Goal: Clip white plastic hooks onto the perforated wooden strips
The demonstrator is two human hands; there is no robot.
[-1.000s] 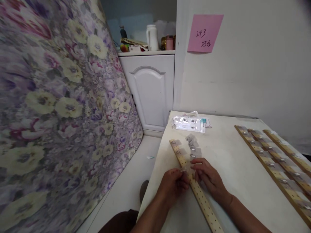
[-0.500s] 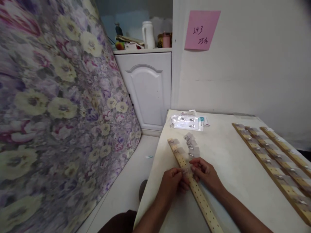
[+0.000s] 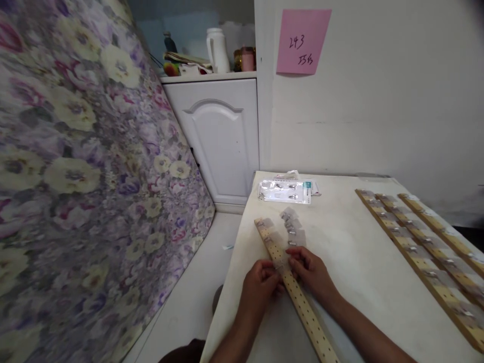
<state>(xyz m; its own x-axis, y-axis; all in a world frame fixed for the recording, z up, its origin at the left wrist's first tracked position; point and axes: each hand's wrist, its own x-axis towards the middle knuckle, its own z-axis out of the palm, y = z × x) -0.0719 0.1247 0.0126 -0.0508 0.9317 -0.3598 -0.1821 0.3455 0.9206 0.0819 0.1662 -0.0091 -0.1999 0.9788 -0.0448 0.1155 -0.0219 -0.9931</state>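
Observation:
A pale wooden strip (image 3: 304,310) with rows of small holes lies slanting across the white table. Over it, a small clear plastic piece (image 3: 280,263) is held between my two hands. My left hand (image 3: 259,285) pinches its left side at the strip's edge, and the fingers of my right hand (image 3: 312,276) close on its right side. Toward the strip's far end, two clear pieces with metal fittings (image 3: 266,237) sit on the wood. Just right of these is a short row of loose clear pieces with metal fittings (image 3: 295,234).
Three more strips (image 3: 414,249) bearing clear pieces and metal fittings lie along the table's right side. A clear blister pack (image 3: 285,192) rests at the far edge. Flowered fabric (image 3: 94,191) hangs at left. A white cabinet (image 3: 223,136) and a wall stand beyond the table.
The view has shifted slightly, so everything appears a little further left. Both hands stay at the same part of the strip, with the fingers adjusting slightly around the clear piece.

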